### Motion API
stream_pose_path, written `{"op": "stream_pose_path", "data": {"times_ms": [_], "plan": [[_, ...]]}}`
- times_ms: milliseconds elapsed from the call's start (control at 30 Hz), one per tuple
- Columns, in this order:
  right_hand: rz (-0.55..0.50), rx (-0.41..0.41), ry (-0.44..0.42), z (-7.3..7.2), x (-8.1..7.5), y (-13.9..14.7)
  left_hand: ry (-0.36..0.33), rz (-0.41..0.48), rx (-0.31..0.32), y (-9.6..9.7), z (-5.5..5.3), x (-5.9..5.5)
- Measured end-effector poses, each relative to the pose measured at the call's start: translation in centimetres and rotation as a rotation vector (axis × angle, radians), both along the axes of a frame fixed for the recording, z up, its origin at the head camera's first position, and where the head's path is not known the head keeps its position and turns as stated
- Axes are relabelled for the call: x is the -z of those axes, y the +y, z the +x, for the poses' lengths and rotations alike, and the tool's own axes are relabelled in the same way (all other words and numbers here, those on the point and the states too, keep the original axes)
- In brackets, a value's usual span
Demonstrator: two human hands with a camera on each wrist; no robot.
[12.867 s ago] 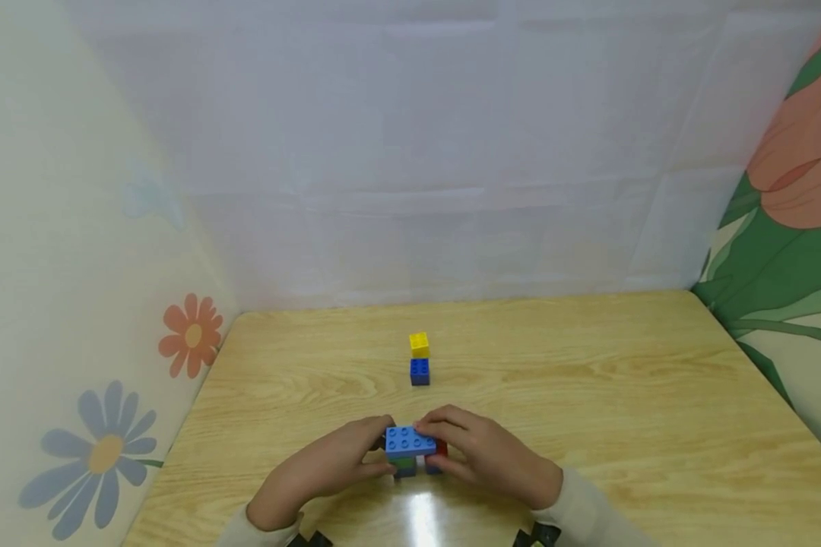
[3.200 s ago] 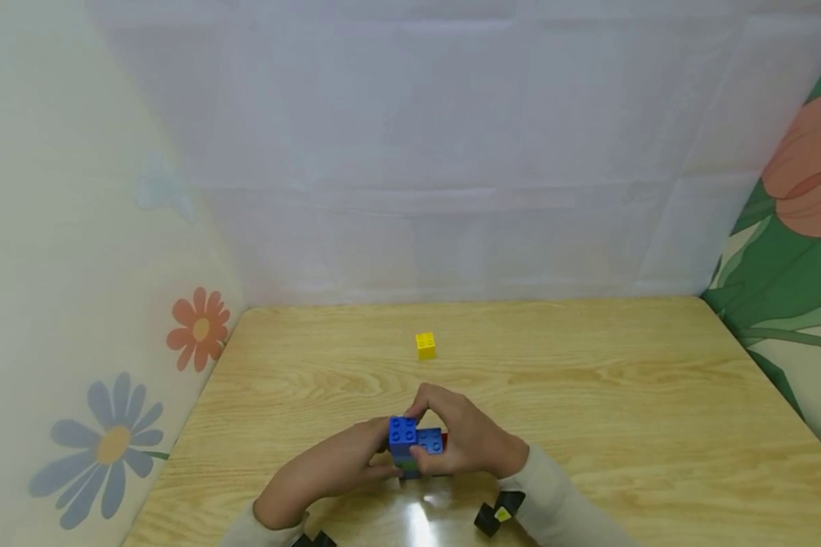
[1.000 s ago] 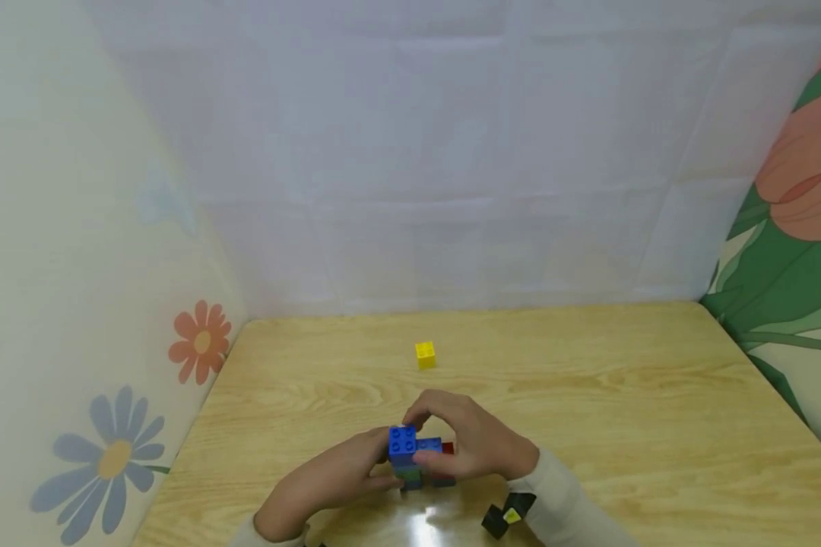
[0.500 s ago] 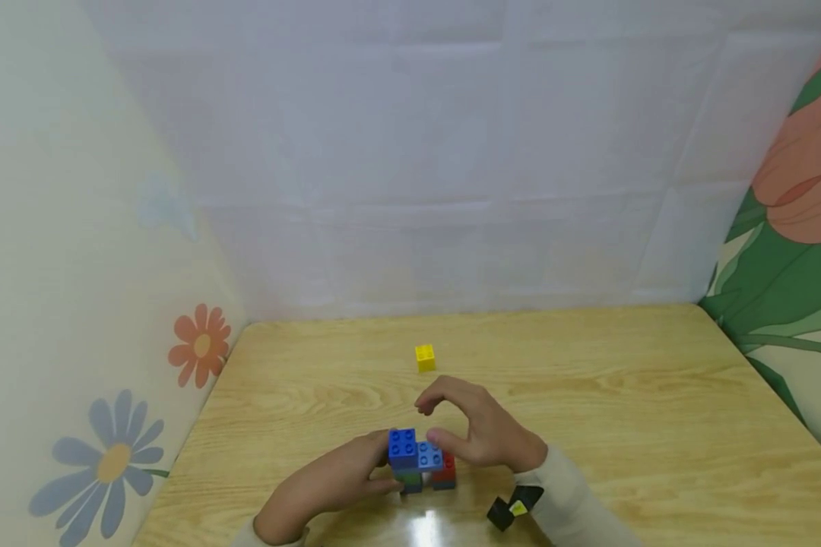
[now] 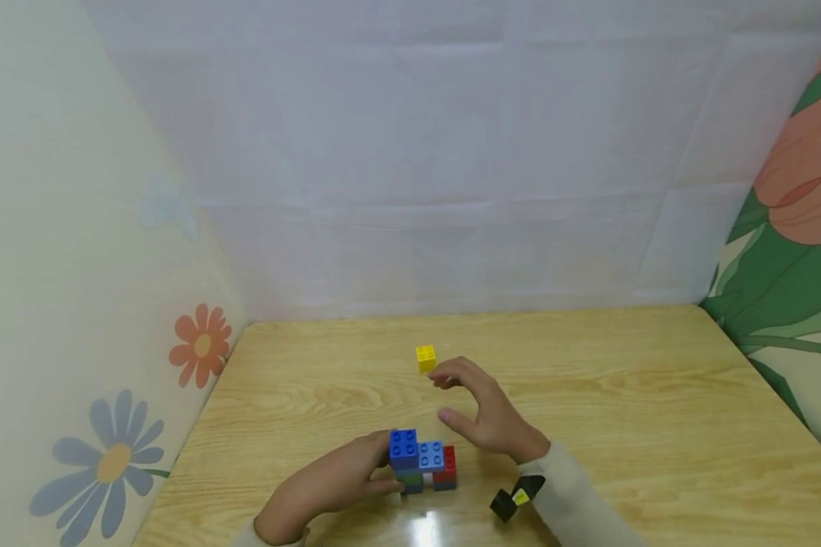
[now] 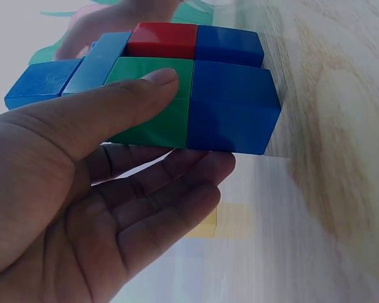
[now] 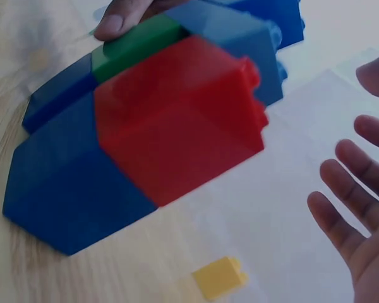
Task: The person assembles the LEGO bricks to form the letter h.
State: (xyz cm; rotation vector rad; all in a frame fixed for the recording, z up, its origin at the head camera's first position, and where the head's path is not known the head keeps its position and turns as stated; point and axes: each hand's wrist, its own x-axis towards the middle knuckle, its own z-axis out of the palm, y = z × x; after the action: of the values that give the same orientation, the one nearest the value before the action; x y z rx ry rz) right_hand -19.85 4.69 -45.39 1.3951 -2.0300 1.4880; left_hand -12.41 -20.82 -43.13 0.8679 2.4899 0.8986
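Note:
My left hand (image 5: 342,475) pinches a small structure of toy building bricks by its green brick (image 6: 155,126), thumb on the near side. Under the green brick is a blue brick (image 6: 234,110). Beside them a red brick (image 7: 177,120) sits on another blue brick (image 7: 76,180). A light blue brick (image 5: 430,455) bridges toward the red one, whose studs partly show. On its left end sits a dark blue brick (image 5: 404,450). My right hand (image 5: 489,410), fingers loosely bent and holding nothing, is over the table, fingertips close to a yellow brick (image 5: 426,358).
The wooden table (image 5: 588,365) ends at a white sheet (image 5: 451,190) behind. Flower-printed panels flank it, the left one (image 5: 75,304) pale and the right one (image 5: 787,289) with large leaves. A black wrist mount (image 5: 513,500) sits at my right sleeve.
The dark blue brick has gone from the table onto the light blue brick. My right hand has let go of it and moved forward toward the yellow brick. My left hand stays put.

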Motion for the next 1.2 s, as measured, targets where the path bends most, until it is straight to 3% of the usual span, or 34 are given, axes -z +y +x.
{"op": "stream_pose_path", "data": {"times_ms": [233,400,467,633,733,1200], "plan": [[-0.021,0.053,-0.112,-0.7,1.6,0.1,-0.016,-0.021,-0.019,0.1,0.0,-0.1],[-0.032,0.084,-0.198,0.0,0.8,0.1,-0.01,-0.032,-0.017,0.1,0.0,0.1],[-0.014,0.106,-0.223,0.0,1.2,0.1,-0.01,-0.038,-0.016,0.1,0.0,0.2],[0.029,0.145,-0.266,-1.7,4.4,0.1,-0.016,-0.044,-0.015,0.0,-0.1,0.2],[0.037,0.164,-0.296,-2.4,5.4,0.0,-0.013,-0.043,-0.014,0.0,-0.1,0.1],[0.048,0.254,-0.396,-4.8,5.8,-1.6,0.005,-0.094,-0.03,0.3,0.1,-0.6]]}}
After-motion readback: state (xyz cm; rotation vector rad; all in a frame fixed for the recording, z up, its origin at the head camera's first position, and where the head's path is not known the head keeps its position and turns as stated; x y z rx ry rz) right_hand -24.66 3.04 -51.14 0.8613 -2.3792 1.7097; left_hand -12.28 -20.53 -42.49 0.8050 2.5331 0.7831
